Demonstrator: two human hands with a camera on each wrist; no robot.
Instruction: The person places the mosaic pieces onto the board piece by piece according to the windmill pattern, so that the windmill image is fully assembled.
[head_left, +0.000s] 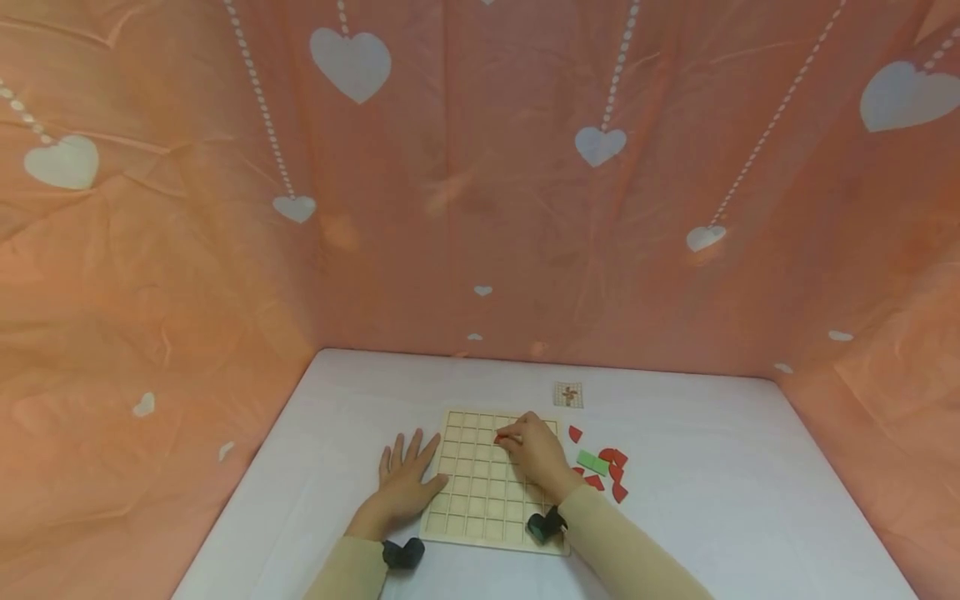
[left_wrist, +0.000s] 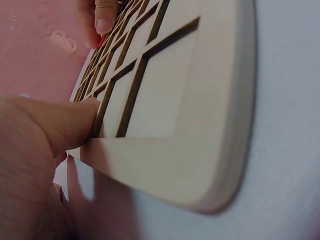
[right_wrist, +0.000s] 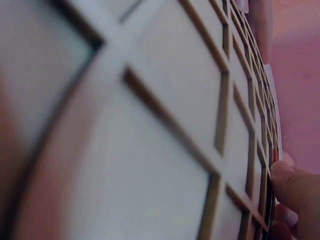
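A light wooden grid board lies flat on the white table, its cells divided by raised strips. My left hand rests at the board's left edge with fingers spread; in the left wrist view its thumb lies over the rim onto the grid. Over the upper part of the board, my right hand pinches a small red piece between thumb and fingertips, low at the cells. Only a sliver of that piece shows in the right wrist view, beside the thumb.
Right of the board lie a red quarter-round piece, green pieces and several more red pieces. A small card with a brown pinwheel-like pattern lies beyond the board's far right corner. Pink cloth with white hearts walls the table.
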